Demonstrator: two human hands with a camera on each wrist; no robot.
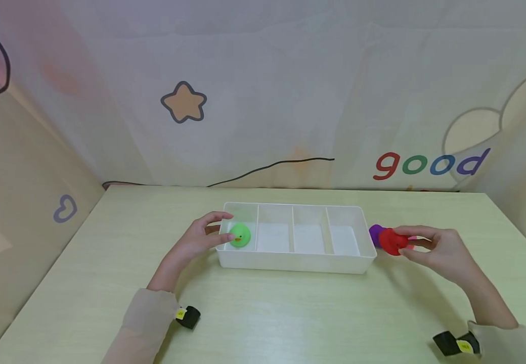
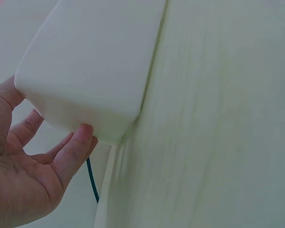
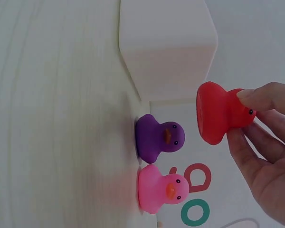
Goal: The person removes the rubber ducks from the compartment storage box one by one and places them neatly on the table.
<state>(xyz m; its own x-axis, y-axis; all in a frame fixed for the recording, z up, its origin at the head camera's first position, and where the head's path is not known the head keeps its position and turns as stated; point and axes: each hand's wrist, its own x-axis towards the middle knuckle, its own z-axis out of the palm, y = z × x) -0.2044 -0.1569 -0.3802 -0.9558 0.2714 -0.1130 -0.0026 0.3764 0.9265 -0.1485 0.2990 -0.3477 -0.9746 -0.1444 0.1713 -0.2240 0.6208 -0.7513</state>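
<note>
A white four-section box (image 1: 290,262) sits on the table. My left hand (image 1: 199,235) grips its left end, thumb at the rim and fingers against the outer end wall (image 2: 99,116). A green rubber duck (image 1: 240,235) is in the leftmost compartment, beside my left thumb. My right hand (image 1: 442,250) pinches a red rubber duck (image 3: 217,114) by its head, holding it above the table off the box's right end. Behind it stand a purple rubber duck (image 3: 156,138) and a pink rubber duck (image 3: 161,190) on the table, both mostly hidden in the head view.
The pale wooden table (image 1: 290,318) runs back to a printed cloth backdrop (image 1: 281,101), with cloth at both sides too. Black wrist devices (image 1: 189,317) are strapped at both sleeves. The other box compartments (image 1: 310,237) hold nothing visible.
</note>
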